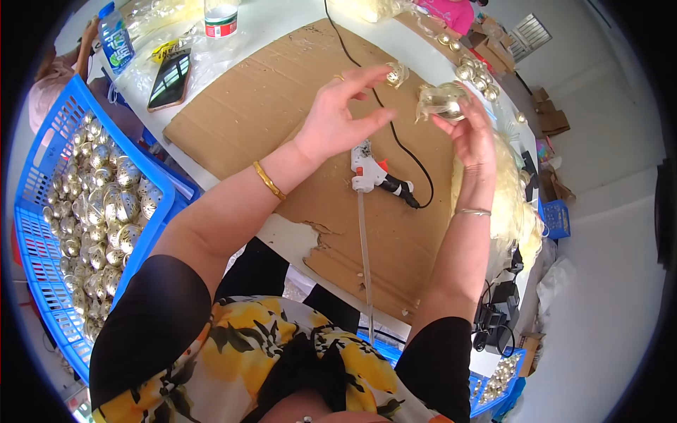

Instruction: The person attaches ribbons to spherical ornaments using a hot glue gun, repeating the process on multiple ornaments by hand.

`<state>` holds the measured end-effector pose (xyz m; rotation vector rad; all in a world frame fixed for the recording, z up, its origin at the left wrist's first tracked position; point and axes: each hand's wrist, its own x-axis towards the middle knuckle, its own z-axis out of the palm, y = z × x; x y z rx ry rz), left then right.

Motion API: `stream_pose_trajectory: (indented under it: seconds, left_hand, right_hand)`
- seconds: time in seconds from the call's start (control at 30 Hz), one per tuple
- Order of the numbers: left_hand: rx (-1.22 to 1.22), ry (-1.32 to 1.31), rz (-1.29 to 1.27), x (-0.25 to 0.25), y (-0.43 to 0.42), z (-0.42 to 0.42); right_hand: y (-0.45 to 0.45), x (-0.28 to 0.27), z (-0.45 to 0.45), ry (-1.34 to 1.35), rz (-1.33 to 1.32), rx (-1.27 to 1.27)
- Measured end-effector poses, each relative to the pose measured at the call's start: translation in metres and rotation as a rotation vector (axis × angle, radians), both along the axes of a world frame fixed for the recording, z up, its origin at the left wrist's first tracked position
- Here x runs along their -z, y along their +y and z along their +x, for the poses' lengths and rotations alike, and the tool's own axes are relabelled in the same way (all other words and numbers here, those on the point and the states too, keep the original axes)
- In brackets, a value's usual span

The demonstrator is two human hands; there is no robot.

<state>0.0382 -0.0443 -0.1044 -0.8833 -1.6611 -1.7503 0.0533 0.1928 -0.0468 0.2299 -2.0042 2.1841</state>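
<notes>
My right hand [474,134] grips a shiny gold ball ornament [444,103] between thumb and fingers, with crinkled clear film at its left end. Across from it, my left hand [342,113] has its thumb and fingers spread apart. A small gold ball piece [396,75] shows right at its index fingertip; whether they touch, I cannot tell. Below both hands, a white and black glue gun [374,175] lies on the cardboard sheet [268,92], a long glue stick [365,247] running from it towards me.
On the left stands a blue basket [159,169] full of gold balls. A phone [169,79], a bottle [115,37] and plastic wrap lie at the back left. More gold balls [478,74] sit back right. A black cable [402,137] crosses the cardboard. Other people sit across.
</notes>
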Motion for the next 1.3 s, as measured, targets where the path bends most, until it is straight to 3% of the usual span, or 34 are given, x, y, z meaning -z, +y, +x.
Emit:
stream_pose_trajectory:
  seconds: [0.2,0.27,0.37,0.47,0.57,0.67,0.73,0.77,0.83,0.93,1.17,1.3]
  left_hand:
    - [0.127,0.001,-0.092,0.000,0.002,0.007]
    - [0.301,-0.192,-0.117,-0.002,0.001,0.009]
    - [0.471,-0.267,-0.019,0.001,0.007,0.010]
    - [0.258,-0.297,-0.146,-0.004,0.008,0.012]
    - [0.267,-0.322,-0.031,0.000,0.010,0.009]
    - [0.140,-0.252,-0.016,0.003,0.009,0.003]
    - [0.079,-0.254,-0.067,-0.005,0.003,0.006]
    - [0.019,-0.255,-0.119,-0.007,0.000,0.007]
    - [0.010,-0.234,-0.134,-0.005,0.000,0.005]
    - [0.035,-0.218,-0.162,-0.005,0.000,0.006]
    - [0.167,-0.289,-0.243,-0.004,-0.001,0.006]
    - [0.326,-0.399,-0.258,-0.003,-0.002,0.004]
  right_hand:
    - [-0.050,0.014,0.021,0.001,-0.057,-0.114]
    - [-0.062,0.021,0.024,0.039,-0.085,-0.031]
    - [-0.076,0.028,0.029,0.021,-0.084,-0.005]
    - [-0.081,0.036,0.026,0.040,-0.113,-0.021]
    - [-0.087,0.035,0.030,0.002,-0.187,-0.042]
    - [-0.091,0.030,0.035,0.042,-0.048,0.014]
    - [-0.091,0.027,0.038,0.194,0.334,0.247]
    - [-0.088,0.028,0.036,0.193,0.337,0.244]
    - [-0.084,0.027,0.034,0.435,0.533,0.300]
    - [-0.087,0.022,0.039,0.504,0.692,0.341]
    - [-0.088,0.027,0.039,0.575,0.769,0.329]
    - [-0.085,0.027,0.038,0.484,0.610,0.296]
